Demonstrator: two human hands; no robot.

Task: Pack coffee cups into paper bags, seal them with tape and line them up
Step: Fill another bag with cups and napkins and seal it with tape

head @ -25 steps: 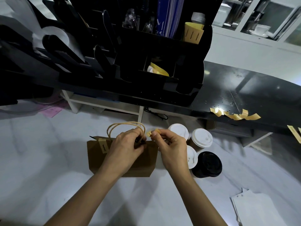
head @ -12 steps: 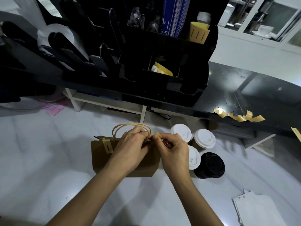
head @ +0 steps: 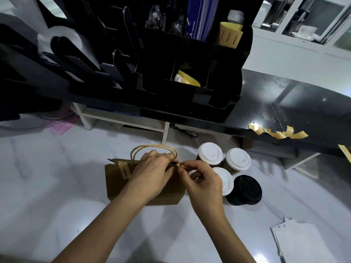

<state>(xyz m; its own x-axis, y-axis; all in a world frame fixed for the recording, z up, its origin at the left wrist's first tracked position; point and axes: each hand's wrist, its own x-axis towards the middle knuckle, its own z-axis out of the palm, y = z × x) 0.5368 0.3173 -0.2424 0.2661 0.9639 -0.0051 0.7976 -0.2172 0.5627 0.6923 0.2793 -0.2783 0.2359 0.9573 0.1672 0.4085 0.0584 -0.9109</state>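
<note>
Pinching tape strip (head: 179, 165) at paper bag (head: 115, 184) top edge | both grips: left hand (head: 153, 175), right hand (head: 204, 184)

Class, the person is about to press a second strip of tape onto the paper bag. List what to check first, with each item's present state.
1. First tape strip folded over the paper bag top: ok.
2. Left hand holds the bag top shut: ok.
3. Right hand pinches the new tape piece: ok.
4. Cup inside the bag: cannot tell.
5. Spare tape strips on the black counter edge: ok.
6. Four lidded cups beside the bag packed: not ok.
</note>
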